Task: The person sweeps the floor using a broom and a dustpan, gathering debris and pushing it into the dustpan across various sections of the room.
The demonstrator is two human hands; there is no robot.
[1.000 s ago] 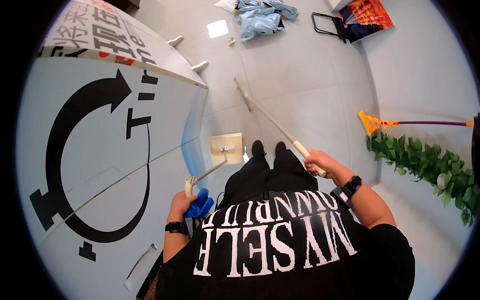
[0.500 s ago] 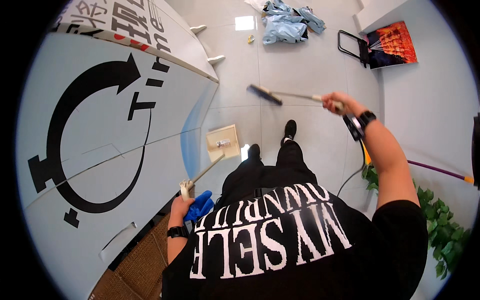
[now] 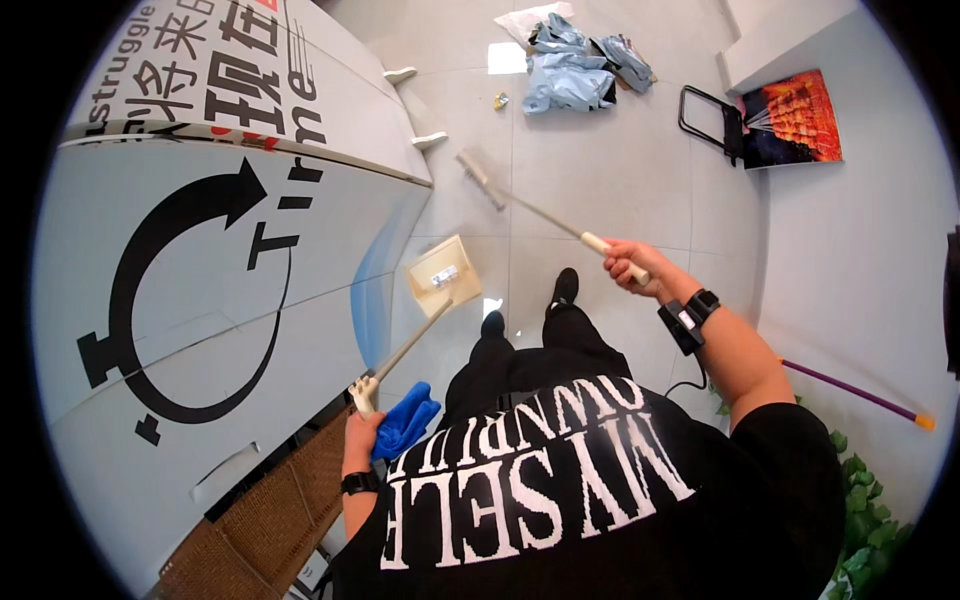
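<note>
The broom (image 3: 545, 212) runs from the right hand (image 3: 628, 262) toward ten o'clock, its head (image 3: 481, 178) held out over the grey floor tiles (image 3: 600, 160). That hand is closed round the handle's end. At seven o'clock the left hand (image 3: 362, 432) grips the dustpan (image 3: 443, 277) handle and a blue cloth (image 3: 405, 424).

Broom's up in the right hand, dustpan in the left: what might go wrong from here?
1. The broom is lifted off the floor; swung wide, its head might knock the white panel feet beside it.
2. The left hand grips the dustpan handle together with a blue cloth, so the grip might slip and tip the pan.
3. The pile of bags ahead could snag the bristles.
</note>
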